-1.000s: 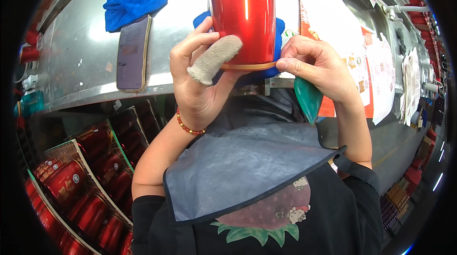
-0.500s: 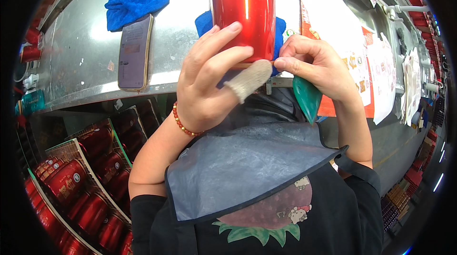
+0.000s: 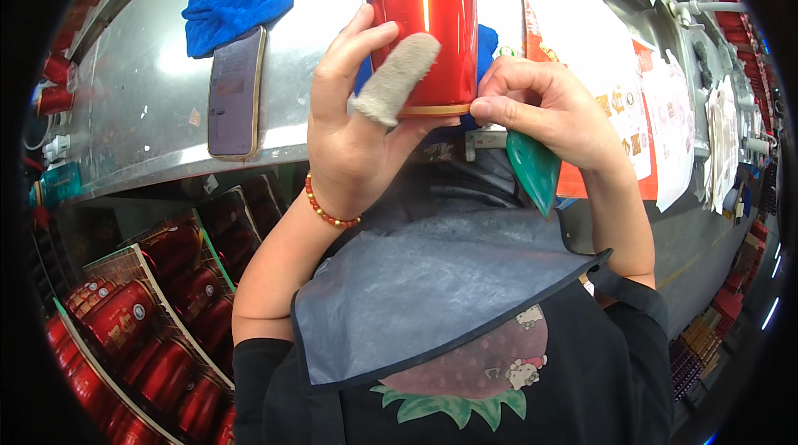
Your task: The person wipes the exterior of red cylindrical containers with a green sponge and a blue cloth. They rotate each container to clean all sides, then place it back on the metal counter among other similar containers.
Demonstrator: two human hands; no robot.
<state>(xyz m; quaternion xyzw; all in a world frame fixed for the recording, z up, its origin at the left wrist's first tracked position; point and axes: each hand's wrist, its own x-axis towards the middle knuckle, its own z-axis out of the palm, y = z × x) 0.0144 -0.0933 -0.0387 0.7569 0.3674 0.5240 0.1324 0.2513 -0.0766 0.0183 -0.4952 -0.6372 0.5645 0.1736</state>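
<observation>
A glossy red metal cylinder (image 3: 426,29) with a narrow gold rim lies with its near end toward me. My left hand (image 3: 353,121) cradles that end from the left, the thumb reaching under the rim; a pale cloth finger cot (image 3: 399,79) covers one finger, which rests along the red side. At the rim's right edge my right hand (image 3: 540,108) is closed, its thumb tip against the gold band. From below its palm sticks out a smooth green pointed piece (image 3: 534,171), its held part hidden by the fingers. Part of a blue cloth (image 3: 487,53) shows behind the cylinder.
On the metal table (image 3: 150,104) lie a crumpled blue cloth (image 3: 241,0) and a phone (image 3: 236,96). White and red printed bags (image 3: 573,38) are at the right. Racks of red cylinders (image 3: 125,316) stand below left. A grey apron (image 3: 440,295) hangs before me.
My left hand has shifted its grip: the covered finger has swung up from the rim onto the cylinder's side, and the thumb has come under the end. My right hand has barely moved.
</observation>
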